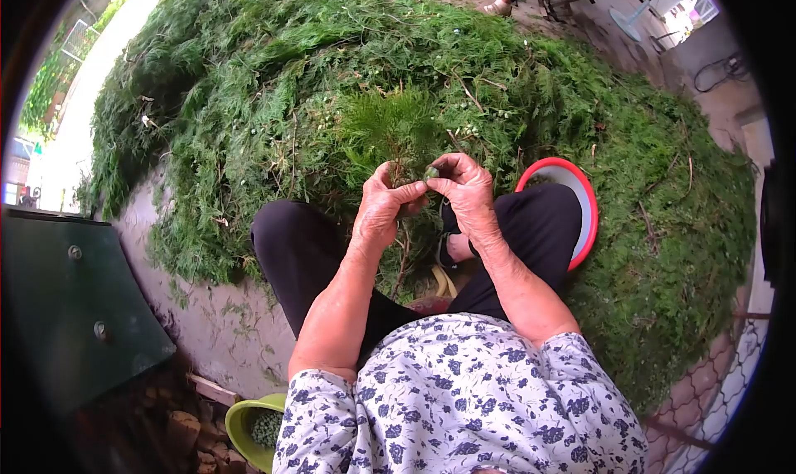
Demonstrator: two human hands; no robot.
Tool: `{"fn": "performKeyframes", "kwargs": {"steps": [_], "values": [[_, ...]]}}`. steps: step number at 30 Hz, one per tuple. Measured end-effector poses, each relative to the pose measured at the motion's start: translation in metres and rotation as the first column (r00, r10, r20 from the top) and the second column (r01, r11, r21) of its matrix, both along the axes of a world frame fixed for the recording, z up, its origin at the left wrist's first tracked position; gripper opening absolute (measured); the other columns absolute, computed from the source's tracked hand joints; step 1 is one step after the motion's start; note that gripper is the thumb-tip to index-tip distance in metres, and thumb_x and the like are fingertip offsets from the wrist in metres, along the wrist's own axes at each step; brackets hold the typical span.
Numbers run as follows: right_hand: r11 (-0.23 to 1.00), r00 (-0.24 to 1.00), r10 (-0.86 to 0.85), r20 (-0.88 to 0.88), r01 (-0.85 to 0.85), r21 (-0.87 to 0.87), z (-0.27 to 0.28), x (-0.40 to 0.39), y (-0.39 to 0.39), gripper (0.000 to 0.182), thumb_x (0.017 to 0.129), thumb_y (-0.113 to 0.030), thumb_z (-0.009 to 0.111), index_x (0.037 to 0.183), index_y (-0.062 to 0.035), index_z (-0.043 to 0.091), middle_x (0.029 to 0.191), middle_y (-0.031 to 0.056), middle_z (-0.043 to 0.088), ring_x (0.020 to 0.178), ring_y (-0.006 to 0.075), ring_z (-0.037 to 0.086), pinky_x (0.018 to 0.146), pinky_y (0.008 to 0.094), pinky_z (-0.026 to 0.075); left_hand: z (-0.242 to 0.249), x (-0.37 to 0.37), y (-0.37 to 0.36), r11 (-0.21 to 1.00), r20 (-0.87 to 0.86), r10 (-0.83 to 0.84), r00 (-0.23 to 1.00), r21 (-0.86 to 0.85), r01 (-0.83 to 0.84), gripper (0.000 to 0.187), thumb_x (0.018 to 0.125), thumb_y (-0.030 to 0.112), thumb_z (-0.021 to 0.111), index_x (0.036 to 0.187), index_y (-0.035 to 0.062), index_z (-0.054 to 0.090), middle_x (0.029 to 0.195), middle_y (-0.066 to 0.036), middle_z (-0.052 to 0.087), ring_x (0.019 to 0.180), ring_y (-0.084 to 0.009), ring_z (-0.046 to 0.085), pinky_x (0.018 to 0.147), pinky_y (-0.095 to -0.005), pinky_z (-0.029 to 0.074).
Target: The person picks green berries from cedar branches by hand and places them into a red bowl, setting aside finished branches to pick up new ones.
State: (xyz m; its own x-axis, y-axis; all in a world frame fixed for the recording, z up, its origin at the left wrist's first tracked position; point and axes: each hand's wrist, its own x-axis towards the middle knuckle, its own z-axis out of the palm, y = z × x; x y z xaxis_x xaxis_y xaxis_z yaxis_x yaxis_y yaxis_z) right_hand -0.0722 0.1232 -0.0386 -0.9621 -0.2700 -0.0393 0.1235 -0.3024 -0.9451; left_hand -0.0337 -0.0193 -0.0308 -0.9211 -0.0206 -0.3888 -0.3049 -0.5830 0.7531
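Above my lap, my left hand (388, 200) pinches a leafy green sprig (388, 130), whose feathery fronds spread out above the fingers. My right hand (466, 194) is close beside it, thumb and forefinger closed on a small round green cone (431, 173). The two thumbs nearly meet. Beyond my hands lies a wide heap of cut green branches (307, 84) with small pale cones scattered in it.
A red-rimmed basin (590, 205) stands by my right knee. At lower left, a lime-green bowl (240, 428) holds small green cones. Chopped wood (182, 431) and a dark green panel (75, 300) are on the left. Another person's foot (497, 7) shows at the top.
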Motion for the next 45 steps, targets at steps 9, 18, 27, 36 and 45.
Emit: {"fn": "performKeyframes", "kwargs": {"steps": [9,18,27,36,45], "values": [[0.972,0.968,-0.218,-0.126,0.227,0.066,0.001,-0.022,0.029,0.021,0.075,0.011,0.059,0.094,-0.0002,0.059,0.083,0.0029,0.060,0.071,0.0092,0.057,0.063,0.0229,0.050,-0.014,-0.003,-0.001,0.998,-0.005,0.058,0.998,-0.021,-0.058,0.025,0.071,-0.002,0.067,0.093,0.0034,0.055,0.070,-0.001,0.057,0.052,-0.0102,0.048,0.048,-0.0232,0.038],[-0.024,0.742,-0.142,-0.655,0.659,0.752,0.014,-0.051,0.244,0.027,0.076,0.000,0.059,0.103,-0.0024,0.063,0.101,0.0129,0.061,0.094,0.0261,0.060,0.083,0.0330,0.047,-0.008,0.000,-0.010,0.980,0.086,0.173,0.981,0.082,-0.180,0.010,0.078,0.006,0.064,0.077,0.0044,0.054,0.065,-0.003,0.053,0.049,-0.0111,0.044,0.043,-0.0246,0.033],[0.744,0.808,-0.139,-0.572,0.467,0.479,0.079,-0.022,0.088,0.013,0.079,-0.002,0.061,0.091,-0.0008,0.065,0.086,0.0068,0.065,0.079,0.0141,0.061,0.071,0.0245,0.046,-0.005,0.000,0.004,0.990,0.009,0.118,0.993,-0.082,-0.116,0.006,0.078,0.004,0.063,0.074,0.0023,0.059,0.061,-0.002,0.054,0.046,-0.0090,0.042,0.043,-0.0239,0.030],[0.718,0.984,0.171,0.053,-0.161,0.677,0.041,-0.019,0.005,0.021,0.080,-0.017,0.066,0.090,0.0013,0.065,0.086,0.0097,0.064,0.079,0.0165,0.061,0.068,0.0269,0.047,0.002,0.005,0.001,0.984,-0.018,0.144,0.989,-0.103,-0.146,0.001,0.078,0.003,0.063,0.078,0.0026,0.062,0.064,0.002,0.056,0.049,-0.0063,0.044,0.042,-0.0212,0.028],[0.734,0.944,0.206,-0.256,0.024,0.679,0.025,-0.025,0.005,0.028,0.072,-0.023,0.071,0.090,-0.0022,0.067,0.086,0.0139,0.063,0.082,0.0258,0.062,0.071,0.0330,0.048,-0.007,0.004,0.000,0.991,-0.065,0.058,0.996,-0.120,-0.065,0.003,0.080,0.003,0.060,0.080,0.0043,0.063,0.067,0.005,0.055,0.050,-0.0029,0.041,0.042,-0.0189,0.026]]}}
